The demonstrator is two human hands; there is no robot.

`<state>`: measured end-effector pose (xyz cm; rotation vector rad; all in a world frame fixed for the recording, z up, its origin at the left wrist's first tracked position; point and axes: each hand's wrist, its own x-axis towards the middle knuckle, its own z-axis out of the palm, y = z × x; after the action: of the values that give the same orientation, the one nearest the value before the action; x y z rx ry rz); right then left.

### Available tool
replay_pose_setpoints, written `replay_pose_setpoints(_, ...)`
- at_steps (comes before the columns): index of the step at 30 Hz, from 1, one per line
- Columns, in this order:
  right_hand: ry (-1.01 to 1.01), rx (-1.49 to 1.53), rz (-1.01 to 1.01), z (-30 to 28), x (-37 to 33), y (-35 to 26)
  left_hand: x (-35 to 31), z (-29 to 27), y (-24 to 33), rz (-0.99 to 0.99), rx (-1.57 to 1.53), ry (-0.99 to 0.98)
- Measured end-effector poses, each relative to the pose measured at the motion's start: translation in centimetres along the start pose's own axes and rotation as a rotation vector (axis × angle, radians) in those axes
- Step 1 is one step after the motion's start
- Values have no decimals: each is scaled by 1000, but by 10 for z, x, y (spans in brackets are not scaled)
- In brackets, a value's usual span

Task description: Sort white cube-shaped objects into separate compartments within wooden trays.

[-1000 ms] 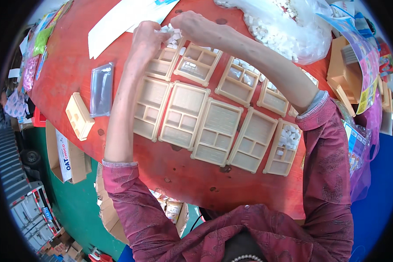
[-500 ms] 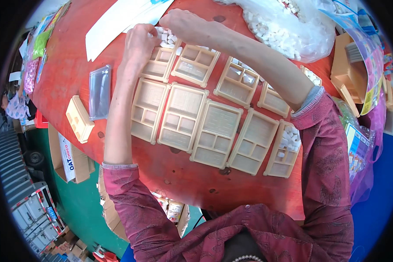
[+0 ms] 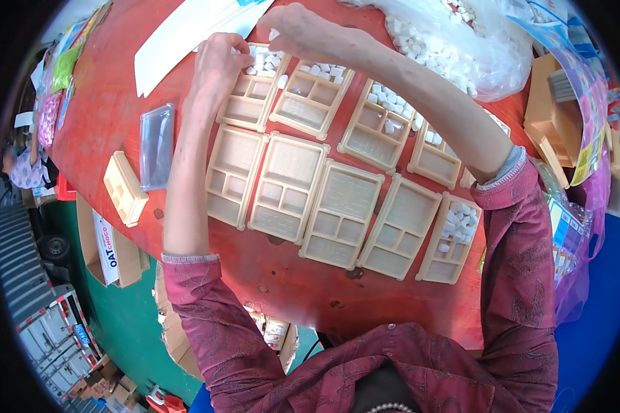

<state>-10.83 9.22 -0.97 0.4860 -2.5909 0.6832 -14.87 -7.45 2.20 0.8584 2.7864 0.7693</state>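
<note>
My left hand (image 3: pixel 219 63) is at the far left beige compartment tray (image 3: pixel 244 110). Its fingers are curled together at the tray's upper edge, and whatever is between them is hidden. Small white pieces (image 3: pixel 263 60) fill that tray's top compartment. Just right of it and above the table, my right hand (image 3: pixel 297 33) is closed, with a small white piece (image 3: pixel 274 34) showing at its fingertips. A loose white piece (image 3: pixel 282 82) rests between this tray and the neighbouring tray (image 3: pixel 302 110), which also has white pieces in its top compartment.
More trays stand in two rows; several in the near row, like this tray (image 3: pixel 287 179), hold nothing, while the rightmost one (image 3: pixel 439 267) has white pieces. A plastic bag (image 3: pixel 455 41) of white pieces lies at the back right. A clear case (image 3: pixel 157 146) lies left.
My right hand has lifted slightly away and to the right, uncovering more of the filled compartments, and a white piece now shows in its fingers. My left hand has shifted slightly.
</note>
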Motion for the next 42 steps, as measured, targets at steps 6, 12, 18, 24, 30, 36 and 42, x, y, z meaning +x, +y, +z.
replay_pose_setpoints(6,-166,-65,99,-8,-6,-16,-1,-3,6,-33,29,-35)
replay_pose_setpoints(12,-132,28,69,-6,-6,-18,0,-9,-4,-19,-131,-98)
replay_pose_setpoints(18,-92,37,-16,-5,-10,-13,-1,-10,-13,-50,-338,-103)
replay_pose_setpoints(24,-102,29,61,-4,-9,-14,0,-5,-25,-78,-295,-62)
replay_pose_setpoints(30,-47,43,52,4,-9,-10,-12,0,-8,-55,-96,31)
replay_pose_setpoints(36,102,-65,-23,3,-3,9,-14,1,-3,-18,-94,53)
replay_pose_setpoints(42,32,123,60,-16,-17,15,-17,3,3,4,-9,94)
